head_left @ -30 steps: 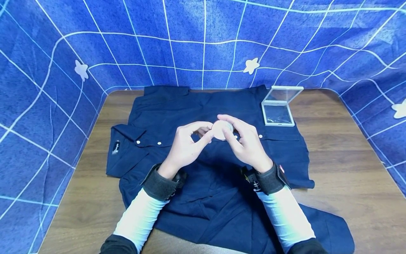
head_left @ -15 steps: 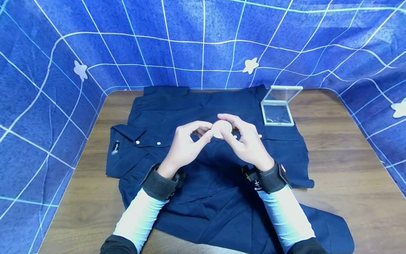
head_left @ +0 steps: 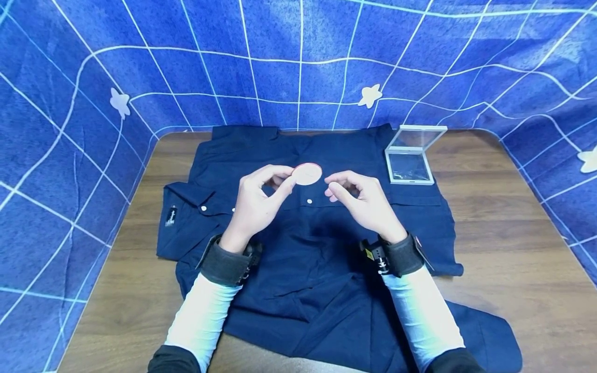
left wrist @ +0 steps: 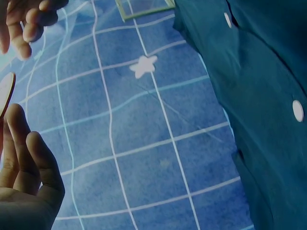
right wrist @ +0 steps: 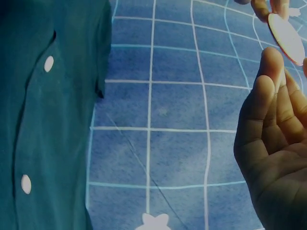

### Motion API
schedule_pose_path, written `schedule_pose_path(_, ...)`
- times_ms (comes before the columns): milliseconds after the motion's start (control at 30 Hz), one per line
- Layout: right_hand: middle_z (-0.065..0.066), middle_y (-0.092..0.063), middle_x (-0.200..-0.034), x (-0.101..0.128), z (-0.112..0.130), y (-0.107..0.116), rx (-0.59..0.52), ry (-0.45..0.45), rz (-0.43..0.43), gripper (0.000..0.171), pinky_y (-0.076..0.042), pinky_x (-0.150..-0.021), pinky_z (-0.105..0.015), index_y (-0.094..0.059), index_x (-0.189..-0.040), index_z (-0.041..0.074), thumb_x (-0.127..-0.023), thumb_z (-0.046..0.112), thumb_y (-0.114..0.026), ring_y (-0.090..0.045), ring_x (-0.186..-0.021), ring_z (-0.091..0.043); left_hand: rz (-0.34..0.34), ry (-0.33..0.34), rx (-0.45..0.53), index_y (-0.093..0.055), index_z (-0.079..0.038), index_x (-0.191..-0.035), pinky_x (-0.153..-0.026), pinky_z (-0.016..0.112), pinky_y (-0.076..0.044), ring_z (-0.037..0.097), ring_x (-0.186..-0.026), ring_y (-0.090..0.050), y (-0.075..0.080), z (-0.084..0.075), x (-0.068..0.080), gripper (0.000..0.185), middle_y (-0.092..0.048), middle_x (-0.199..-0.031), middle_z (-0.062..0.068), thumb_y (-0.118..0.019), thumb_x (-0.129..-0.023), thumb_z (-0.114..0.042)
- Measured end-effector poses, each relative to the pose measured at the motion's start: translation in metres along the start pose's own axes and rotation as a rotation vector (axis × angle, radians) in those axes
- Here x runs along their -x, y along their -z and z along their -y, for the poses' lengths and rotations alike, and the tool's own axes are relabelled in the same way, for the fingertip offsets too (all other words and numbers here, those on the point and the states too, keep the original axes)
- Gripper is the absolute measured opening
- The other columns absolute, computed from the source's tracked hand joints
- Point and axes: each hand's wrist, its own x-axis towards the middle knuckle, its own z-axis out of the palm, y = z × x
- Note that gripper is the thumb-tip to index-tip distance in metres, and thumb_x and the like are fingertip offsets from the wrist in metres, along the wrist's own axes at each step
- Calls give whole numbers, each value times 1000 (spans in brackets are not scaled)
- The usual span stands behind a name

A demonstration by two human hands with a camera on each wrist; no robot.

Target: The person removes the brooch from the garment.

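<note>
In the head view my left hand (head_left: 258, 199) pinches a thin round disc (head_left: 308, 174) between thumb and fingers at its left edge. The disc is pale pinkish-white with a red rim; its exact kind does not show. It is held up over a dark blue button shirt (head_left: 298, 259) spread on the table. My right hand (head_left: 364, 199) hovers just right of the disc, fingers loosely bent and holding nothing. From the right wrist, the disc (right wrist: 287, 38) appears beyond the fingertips of that hand (right wrist: 273, 139). The left wrist view catches only the disc's edge (left wrist: 5, 93), beside my left fingers.
A square white-framed case (head_left: 409, 167) stands with its clear lid raised at the shirt's upper right part. Wooden tabletop (head_left: 503, 223) shows around the shirt. A blue grid-patterned cloth (head_left: 261, 62) with star shapes walls the back and sides.
The right hand has let go of the disc and drawn slightly right. The left hand has moved left and up with the disc, whose face now shows whole.
</note>
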Motion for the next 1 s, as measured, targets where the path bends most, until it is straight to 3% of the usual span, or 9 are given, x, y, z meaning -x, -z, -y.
schedule_pose_path(167,-14,-73,-95,-2,-6,-2,-111,-102,40,23,-58,-79,-34,-67,-115,5,-100,19,-56,-70,-81,-11,-11,-10,-51,-73,-1,-102,-69,24,-51,12,-70,-59,3,5,-1,14,-69,-83,11,-69,-90,-6)
schedule_pose_path(333,-17,-72,-98,-4,-9,-4,-180,-156,60,23,-57,-80,-29,-65,-116,3,-101,17,-55,-70,-83,-10,8,-7,-104,-74,-4,-102,-71,28,-52,13,-72,-60,0,10,-1,14,-72,-90,10,-69,-91,-9)
schedule_pose_path(467,-21,-71,-98,-4,-12,-5,-203,-139,54,23,-58,-80,-32,-64,-118,1,-99,11,-57,-70,-82,-13,26,-3,-121,-75,-4,-102,-72,27,-52,14,-72,-61,-3,12,0,14,-72,-92,9,-68,-92,-11)
schedule_pose_path(633,-23,-70,-97,-3,-12,-7,-189,-86,29,24,-56,-75,-25,-62,-118,-2,-96,6,-61,-70,-79,-12,42,12,-116,-75,-4,-103,-71,28,-52,14,-72,-60,-6,12,1,14,-72,-92,9,-69,-91,-11)
schedule_pose_path(833,-23,-69,-95,-3,-12,-10,-202,-48,-4,20,-58,-76,-26,-62,-113,-6,-95,1,-61,-69,-77,-5,83,15,-109,-75,-5,-104,-70,40,-55,15,-73,-61,-9,13,3,15,-72,-93,9,-69,-91,-11)
schedule_pose_path(1000,-25,-69,-91,-2,-11,-9,-190,0,-23,18,-57,-73,-23,-63,-111,-6,-94,-1,-61,-68,-75,-2,107,21,-112,-75,-6,-103,-71,34,-55,15,-76,-62,-10,13,4,15,-73,-94,8,-69,-91,-11)
